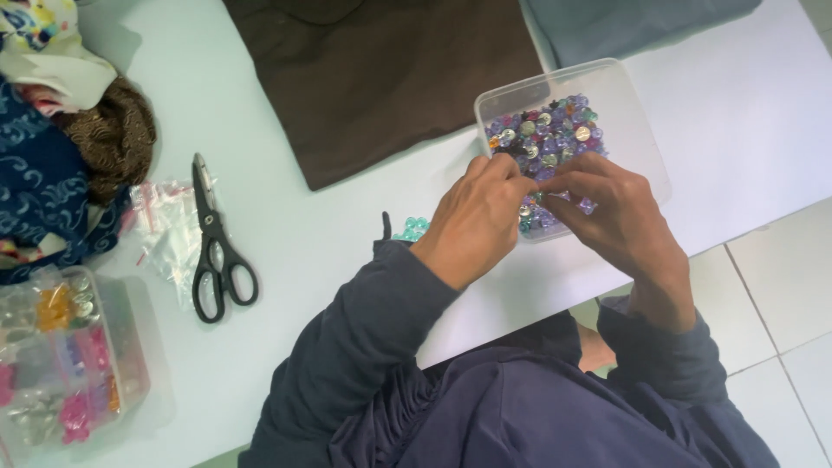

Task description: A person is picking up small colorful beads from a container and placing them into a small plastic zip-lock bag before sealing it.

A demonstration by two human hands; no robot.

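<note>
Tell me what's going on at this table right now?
A person in a dark blue top has both hands over a clear plastic box of mixed purple, green and silvery beads. The left hand and right hand meet fingertip to fingertip at the box's near edge, pinching something too small to make out. Black scissors lie untouched to the left, beside a brown cloth.
</note>
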